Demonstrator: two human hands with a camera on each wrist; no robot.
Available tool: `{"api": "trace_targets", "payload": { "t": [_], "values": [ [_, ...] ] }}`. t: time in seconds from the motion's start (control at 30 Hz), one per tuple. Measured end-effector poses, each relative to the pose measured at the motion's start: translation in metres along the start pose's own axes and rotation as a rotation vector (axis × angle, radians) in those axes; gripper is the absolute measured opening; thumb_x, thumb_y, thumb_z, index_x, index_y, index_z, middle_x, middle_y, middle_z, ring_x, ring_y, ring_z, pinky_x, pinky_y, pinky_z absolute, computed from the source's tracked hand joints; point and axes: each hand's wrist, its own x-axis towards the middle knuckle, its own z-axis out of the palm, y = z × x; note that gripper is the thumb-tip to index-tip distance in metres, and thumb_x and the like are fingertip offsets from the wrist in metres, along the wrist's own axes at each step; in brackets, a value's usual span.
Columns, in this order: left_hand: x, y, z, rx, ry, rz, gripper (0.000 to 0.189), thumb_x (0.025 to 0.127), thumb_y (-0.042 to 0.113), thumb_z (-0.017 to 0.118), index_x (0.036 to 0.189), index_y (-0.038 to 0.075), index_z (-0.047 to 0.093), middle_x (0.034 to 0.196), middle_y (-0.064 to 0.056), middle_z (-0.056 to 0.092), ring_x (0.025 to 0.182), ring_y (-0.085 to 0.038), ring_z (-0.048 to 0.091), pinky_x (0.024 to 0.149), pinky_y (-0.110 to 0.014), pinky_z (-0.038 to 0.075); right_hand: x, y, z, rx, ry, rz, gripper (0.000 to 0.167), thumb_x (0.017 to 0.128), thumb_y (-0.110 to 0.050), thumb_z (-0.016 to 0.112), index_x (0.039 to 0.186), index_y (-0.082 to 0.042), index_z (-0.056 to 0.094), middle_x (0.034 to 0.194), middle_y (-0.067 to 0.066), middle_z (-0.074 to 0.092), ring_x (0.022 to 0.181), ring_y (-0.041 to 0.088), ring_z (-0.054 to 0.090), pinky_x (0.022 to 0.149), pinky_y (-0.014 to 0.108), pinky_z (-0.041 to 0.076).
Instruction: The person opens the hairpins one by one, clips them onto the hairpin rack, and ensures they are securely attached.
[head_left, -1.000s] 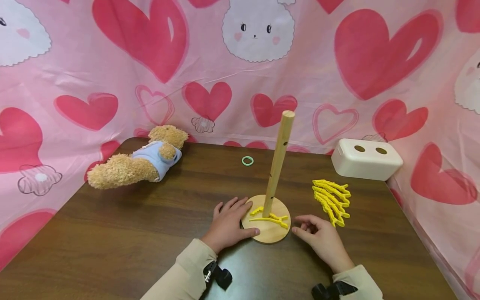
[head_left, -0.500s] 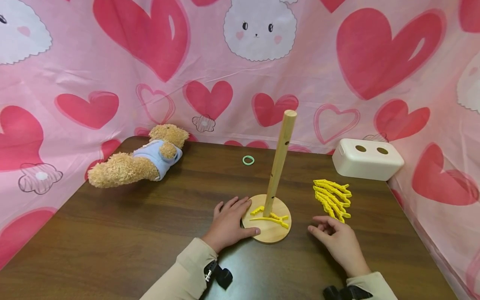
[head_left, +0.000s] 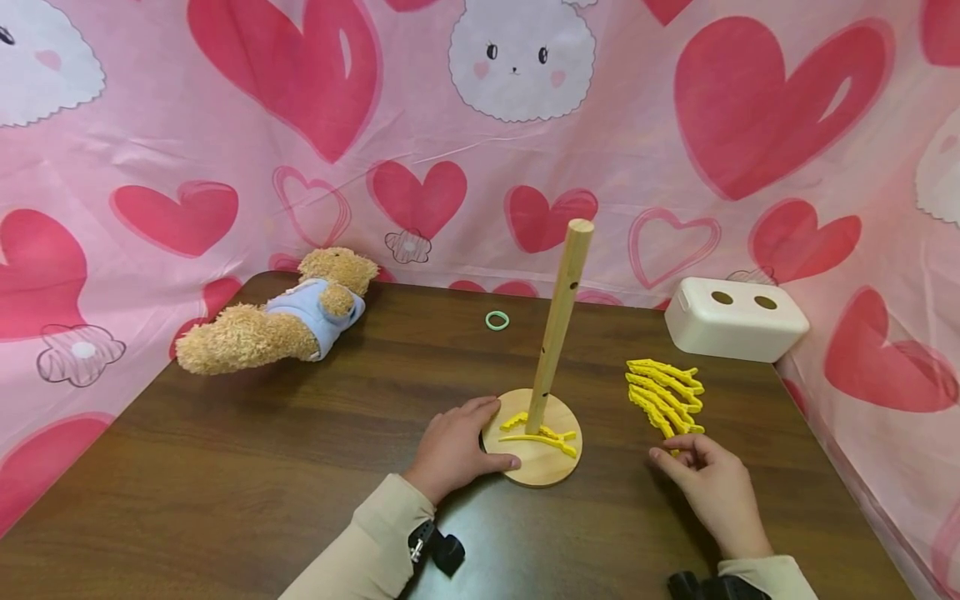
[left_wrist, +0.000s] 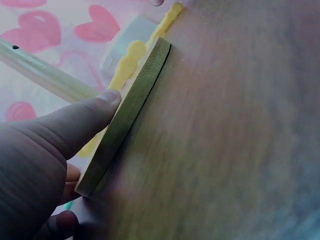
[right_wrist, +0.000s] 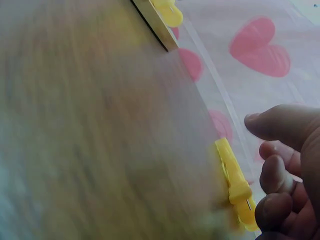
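Observation:
A wooden stand (head_left: pixel 557 333), an upright pole on a round base, stands at the middle of the table. My left hand (head_left: pixel 453 446) holds the base at its left side; in the left wrist view the thumb (left_wrist: pixel 107 97) presses on top near the rim. Two thin yellow branch-shaped pieces (head_left: pixel 555 444) lie on the base by the pole's foot. To the right, several more such yellow pieces (head_left: pixel 663 396) with forked ends lie in a row. My right hand (head_left: pixel 716 487) is at their near end, thumb and fingers apart beside the nearest yellow piece (right_wrist: pixel 232 177) in the right wrist view.
A white box (head_left: pixel 735 321) with two round holes stands at the back right. Behind the stand lies a small green ring (head_left: pixel 496 321). At the back left lies a teddy bear (head_left: pixel 292 321) in a blue top. A pink heart-patterned cloth (head_left: pixel 420 200) hangs behind the table.
My right hand has moved right, from beside the base to the near end of the row of yellow pieces. The left hand stays on the base, its fingers now closer together.

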Motion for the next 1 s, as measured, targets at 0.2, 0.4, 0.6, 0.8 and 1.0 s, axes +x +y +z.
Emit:
{"api": "trace_targets", "payload": {
  "t": [0.2,0.4,0.6,0.8,1.0],
  "values": [
    [0.0004,-0.0024,0.0026,-0.004,0.015,0.006,0.088,0.078,0.063,0.076,0.146,0.012,0.054,0.148,-0.003,0.053,0.132,-0.028,0.052,0.103,-0.054,0.041,0.0024,0.0058,-0.004,-0.029,-0.023,0.022,0.04,0.086,-0.033,0.081,0.106,-0.001,0.067,0.074,0.002,0.054,0.063,0.014,0.046,0.057,0.028,0.035],
    [0.0009,-0.0035,0.0028,-0.004,0.018,0.009,0.088,0.078,0.064,0.076,0.146,0.013,0.053,0.148,-0.003,0.053,0.132,-0.027,0.052,0.103,-0.054,0.041,0.0048,0.0072,-0.0072,-0.059,-0.085,0.081,0.045,0.089,-0.033,0.077,0.114,0.003,0.066,0.075,0.003,0.058,0.066,0.017,0.048,0.058,0.03,0.036],
    [0.0007,-0.0031,0.0013,-0.018,0.011,0.005,0.088,0.078,0.063,0.076,0.146,0.012,0.053,0.148,-0.003,0.053,0.132,-0.028,0.052,0.103,-0.055,0.04,0.0063,0.0078,-0.0076,-0.073,-0.1,0.074,0.033,0.091,-0.027,0.074,0.107,0.001,0.071,0.075,0.003,0.059,0.069,0.019,0.05,0.06,0.031,0.037],
    [0.0004,-0.0034,0.0017,-0.013,0.015,0.006,0.088,0.078,0.063,0.076,0.146,0.012,0.054,0.148,-0.003,0.053,0.132,-0.028,0.052,0.103,-0.056,0.04,0.0052,0.0072,-0.0063,-0.086,-0.087,0.036,0.021,0.091,-0.022,0.073,0.101,-0.003,0.075,0.074,0.002,0.06,0.07,0.019,0.051,0.061,0.031,0.037],
    [0.0006,-0.0025,0.0008,-0.01,0.016,0.009,0.088,0.078,0.063,0.076,0.146,0.013,0.054,0.148,-0.003,0.053,0.132,-0.028,0.052,0.103,-0.055,0.04,0.0054,0.0073,-0.0063,-0.077,-0.132,0.013,0.02,0.092,-0.022,0.074,0.102,-0.006,0.077,0.077,0.0,0.065,0.073,0.018,0.053,0.064,0.032,0.039]
  ]
}}
